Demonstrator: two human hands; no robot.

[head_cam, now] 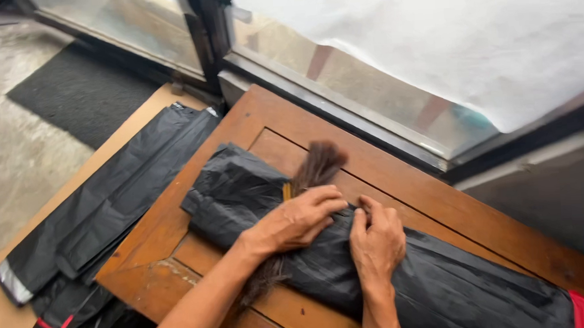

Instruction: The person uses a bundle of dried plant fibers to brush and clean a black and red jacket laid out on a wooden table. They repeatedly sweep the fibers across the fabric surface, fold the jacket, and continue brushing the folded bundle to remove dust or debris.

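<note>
Pressing a brown bristle bundle (309,176) onto the black plastic bag (390,265), left hand (298,220) clamps it, bundle's long axis diagonal across the wooden surface (439,183) (right hand (376,239) fingers pinch plastic just beside).

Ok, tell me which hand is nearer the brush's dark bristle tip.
Left. The left hand lies across the brush, just below its bristle tip; the right hand pinches the black plastic bag farther away.
</note>
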